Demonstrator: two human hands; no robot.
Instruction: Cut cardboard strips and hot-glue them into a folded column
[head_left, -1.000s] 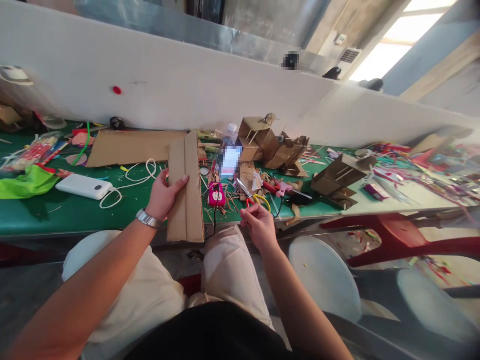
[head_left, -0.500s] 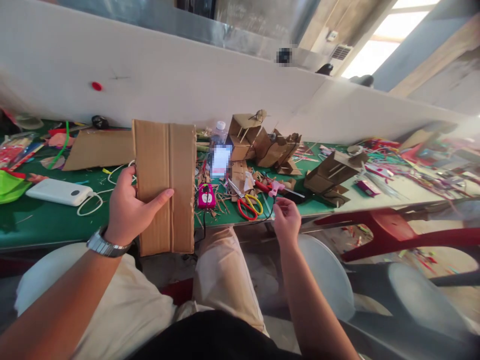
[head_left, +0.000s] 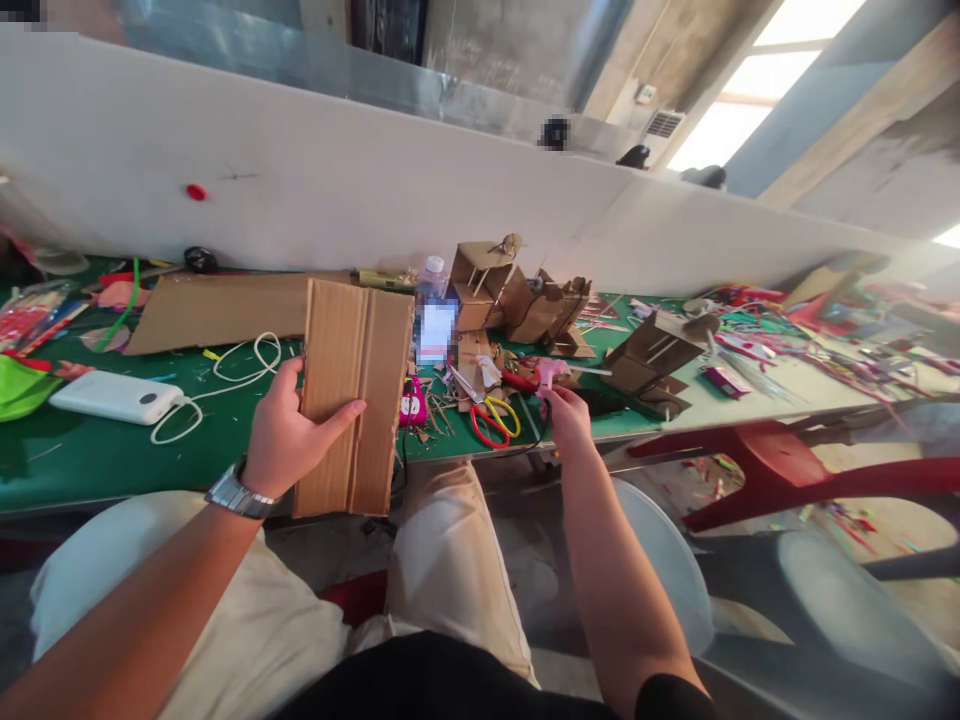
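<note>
My left hand point(head_left: 289, 435) grips a creased piece of brown cardboard point(head_left: 352, 400) upright over the table's front edge, thumb across its face. In my right hand point(head_left: 568, 415) is the handle of a pink hot glue gun point(head_left: 551, 373), a white glue stick poking out to the right and a black cord hanging below. Scissors point(head_left: 491, 425) with red and yellow handles lie left of that hand. A magenta case point(head_left: 415, 402) is partly hidden by the cardboard's right edge.
Cardboard models point(head_left: 652, 355) stand along the green table point(head_left: 217, 450). A white power bank point(head_left: 116, 397) with a cable lies left, near a flat cardboard sheet point(head_left: 217, 310). Behind stand a lit phone point(head_left: 436, 330) and a bottle point(head_left: 433, 275). A red chair point(head_left: 787, 460) is at right.
The cardboard in my left hand has moved right and tilted a little. My right hand has turned and raised the glue gun slightly. The view has shifted somewhat.
</note>
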